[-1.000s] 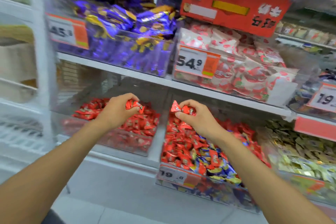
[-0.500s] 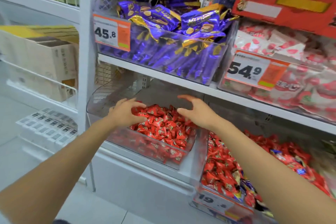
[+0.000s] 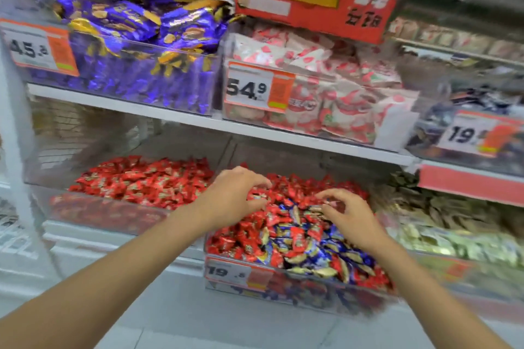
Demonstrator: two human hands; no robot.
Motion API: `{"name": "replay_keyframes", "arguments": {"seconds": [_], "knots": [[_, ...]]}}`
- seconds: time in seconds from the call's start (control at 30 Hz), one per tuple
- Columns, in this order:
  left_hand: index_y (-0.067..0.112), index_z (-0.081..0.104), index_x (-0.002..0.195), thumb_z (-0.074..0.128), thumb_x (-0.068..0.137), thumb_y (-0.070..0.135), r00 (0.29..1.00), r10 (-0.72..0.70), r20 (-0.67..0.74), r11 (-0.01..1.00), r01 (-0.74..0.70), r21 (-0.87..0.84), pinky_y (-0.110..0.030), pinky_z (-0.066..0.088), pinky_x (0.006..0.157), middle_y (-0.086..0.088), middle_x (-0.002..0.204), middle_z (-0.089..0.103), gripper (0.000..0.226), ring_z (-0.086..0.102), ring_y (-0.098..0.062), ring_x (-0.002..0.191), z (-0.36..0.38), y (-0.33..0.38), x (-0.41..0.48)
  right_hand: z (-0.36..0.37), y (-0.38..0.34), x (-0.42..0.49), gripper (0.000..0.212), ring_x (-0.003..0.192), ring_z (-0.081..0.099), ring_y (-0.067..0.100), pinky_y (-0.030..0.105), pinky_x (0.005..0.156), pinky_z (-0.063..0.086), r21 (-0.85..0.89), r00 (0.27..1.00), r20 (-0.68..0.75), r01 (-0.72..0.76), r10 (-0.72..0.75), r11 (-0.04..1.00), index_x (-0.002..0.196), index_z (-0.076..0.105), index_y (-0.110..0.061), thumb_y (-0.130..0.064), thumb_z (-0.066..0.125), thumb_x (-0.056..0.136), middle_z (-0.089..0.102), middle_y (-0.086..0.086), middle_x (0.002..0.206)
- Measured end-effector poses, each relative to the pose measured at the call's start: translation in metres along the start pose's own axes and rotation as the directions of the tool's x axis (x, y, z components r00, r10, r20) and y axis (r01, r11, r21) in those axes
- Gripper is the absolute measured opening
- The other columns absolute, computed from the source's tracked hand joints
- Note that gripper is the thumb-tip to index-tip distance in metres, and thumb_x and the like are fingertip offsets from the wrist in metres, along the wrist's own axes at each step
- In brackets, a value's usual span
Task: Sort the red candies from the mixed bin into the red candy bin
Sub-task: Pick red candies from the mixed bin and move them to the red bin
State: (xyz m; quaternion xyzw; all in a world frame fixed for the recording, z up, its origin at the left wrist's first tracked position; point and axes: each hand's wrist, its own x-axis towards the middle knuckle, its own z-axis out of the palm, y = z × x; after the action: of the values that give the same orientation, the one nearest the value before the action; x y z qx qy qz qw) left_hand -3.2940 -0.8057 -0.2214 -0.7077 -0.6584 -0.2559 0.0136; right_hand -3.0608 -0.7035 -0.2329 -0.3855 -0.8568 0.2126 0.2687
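Clear-plastic mixed bin [image 3: 326, 292], red candy bin [image 3: 99, 212] just left of it. Left hand [image 3: 232, 198] and right hand [image 3: 351, 218] claw its rear pile, fingers curled; grip unreadable. Risk: blue candies [image 3: 334, 252] touching red candies [image 3: 243, 238] get raked along, contaminating the sort.

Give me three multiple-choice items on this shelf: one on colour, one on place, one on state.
1. The packs above the red candy bin are: A green; B purple; C white.
2. The left hand and right hand are: A over the mixed bin; B in the red candy bin; C on the floor.
3. The mixed bin holds: A nothing; B only red; C red and blue candies.
B: purple wrappers show. A: both hands reach over its candies. C: blue wrappers lie among red ones.
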Motion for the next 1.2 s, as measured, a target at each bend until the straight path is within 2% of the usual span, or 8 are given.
{"name": "replay_keyframes", "arguments": {"seconds": [0.13,0.23,0.33,0.6,0.8,1.03,1.13,1.2], "knots": [[0.028,0.036,0.144,0.057,0.089,0.048,0.955,-0.011,0.296,0.999,-0.003,0.048,-0.033,0.029,0.11,-0.005,0.145,0.043,0.063,0.037,-0.023,0.134,0.042,0.016,0.012,-0.009,0.006,-0.004,0.02,0.097,0.054,0.006,0.011,0.083,0.038,-0.005,1.0,0.005,0.005,-0.005,1.0,0.096,0.066,-0.027,-0.009,0.062,0.089,0.06,-0.008,0.102],[0.024,0.045,0.138,0.055,0.091,0.045,0.9,-0.057,0.433,0.996,0.02,0.09,-0.031,0.036,0.098,-0.01,0.128,0.05,0.052,0.047,-0.028,0.12,0.06,0.008,0.017,-0.014,0.008,-0.006,0.015,0.106,0.05,0.003,0.021,0.092,0.036,-0.016,0.997,0.07,-0.03,0.031,0.999,0.101,0.063,-0.031,-0.019,0.058,0.094,0.056,-0.012,0.112],[0.017,0.06,0.111,0.052,0.094,0.038,0.951,-0.029,0.307,0.999,0.016,0.046,-0.029,0.035,0.075,-0.001,0.098,0.049,0.028,0.052,-0.021,0.095,0.056,0.003,0.022,-0.019,0.012,-0.006,0.015,0.111,0.048,0.006,0.026,0.098,0.037,-0.033,0.993,0.098,-0.059,0.062,0.998,0.103,0.065,-0.028,-0.021,0.055,0.095,0.056,-0.01,0.117],[0.019,0.058,0.088,0.05,0.095,0.038,0.992,-0.016,0.122,0.988,0.034,-0.149,-0.031,0.039,0.066,0.002,0.077,0.059,0.021,0.048,-0.009,0.067,0.034,0.006,0.009,-0.012,-0.003,0.006,0.017,0.095,0.057,0.003,0.021,0.083,0.044,0.024,0.994,0.1,-0.038,0.036,0.999,0.104,0.068,-0.024,-0.017,0.056,0.094,0.063,-0.013,0.107],[0.02,0.052,0.087,0.046,0.095,0.043,0.997,-0.07,0.02,0.976,0.072,-0.207,-0.026,0.031,0.051,0.002,0.058,0.049,0.025,0.039,-0.007,0.048,0.023,0.014,0.0,0.012,-0.009,0.003,0.021,0.109,0.046,0.012,0.035,0.098,0.035,-0.148,0.894,0.447,0.102,-0.026,0.984,0.087,0.068,-0.029,-0.045,0.076,0.075,0.059,-0.013,0.106],[0.012,0.057,0.088,0.048,0.096,0.031,0.985,-0.099,-0.14,0.945,0.049,-0.323,-0.011,0.034,0.049,0.012,0.054,0.049,0.023,0.049,0.008,0.048,-0.004,0.016,-0.004,-0.012,-0.014,0.005,0.007,0.087,0.064,0.012,0.029,0.083,0.051,0.224,0.98,0.201,-0.043,-0.003,0.974,0.089,0.055,-0.014,-0.012,0.062,0.09,0.066,-0.003,0.096],[0.013,0.056,0.088,0.048,0.096,0.031,0.987,-0.104,-0.12,0.942,0.059,-0.331,-0.014,0.033,0.047,0.022,0.053,0.055,0.022,0.045,-0.001,0.042,-0.005,0.011,-0.008,-0.018,-0.009,0.002,0.012,0.07,0.05,0.018,0.025,0.063,0.042,0.123,0.962,0.27,-0.074,0.038,0.99,0.102,0.056,-0.018,-0.011,0.048,0.096,0.056,-0.005,0.093],[0.016,0.056,0.087,0.048,0.095,0.036,0.989,-0.095,-0.114,0.946,0.054,-0.319,-0.018,0.031,0.046,0.022,0.054,0.055,0.023,0.042,-0.006,0.041,-0.003,0.009,-0.01,-0.012,-0.002,-0.002,0.014,0.081,0.049,0.017,0.027,0.071,0.042,-0.083,0.917,0.395,-0.025,0.056,0.996,0.107,0.06,-0.02,-0.026,0.057,0.094,0.049,-0.001,0.095]]}}
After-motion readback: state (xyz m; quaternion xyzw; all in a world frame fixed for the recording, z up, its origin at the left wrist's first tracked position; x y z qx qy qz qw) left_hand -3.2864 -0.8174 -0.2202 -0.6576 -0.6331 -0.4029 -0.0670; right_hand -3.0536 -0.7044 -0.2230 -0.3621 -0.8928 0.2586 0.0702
